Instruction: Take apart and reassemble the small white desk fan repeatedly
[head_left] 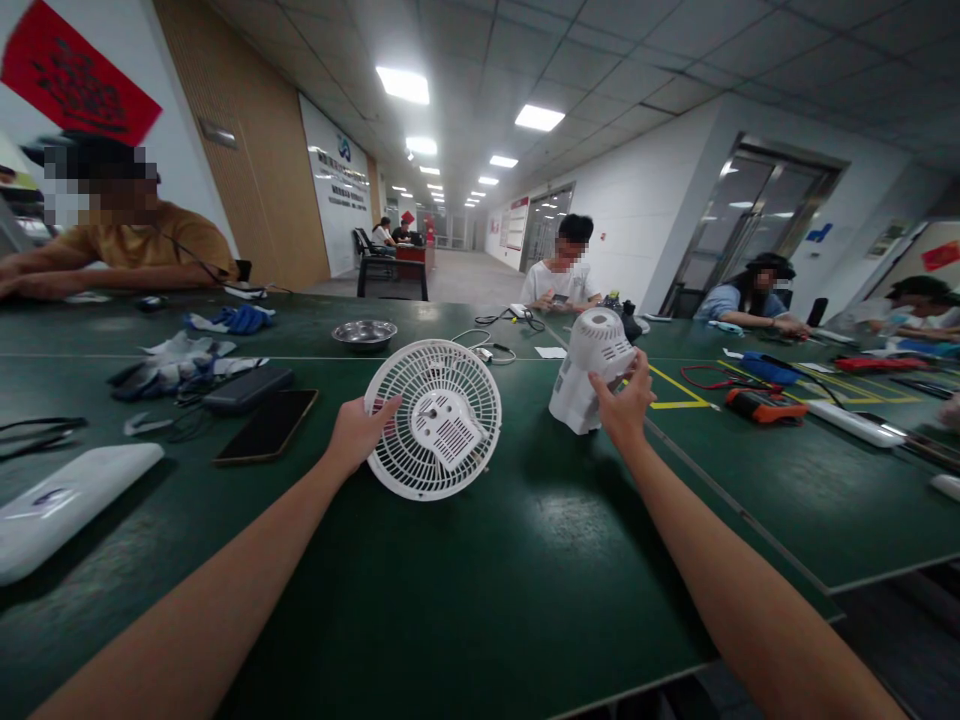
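Observation:
My left hand point(358, 435) grips the left rim of a round white fan grille point(466, 405), thumb in front. The grille stands tilted above the green table, and at its centre is a white slotted plate with holes. To the right, my right hand point(627, 397) is closed on a white plastic fan housing point(581, 372) with a rounded, vented top. The housing leans slightly, and I cannot tell whether its bottom touches the table. The two parts are apart from each other. The fingers behind each part are mostly hidden.
A metal bowl point(364, 334) stands behind the grille. On the left lie a phone point(268, 427), a dark case point(248, 390), gloves point(176, 365) and a white device point(75, 505). An orange multimeter point(765, 405) and a power strip point(855, 424) lie right. Several people sit around the tables.

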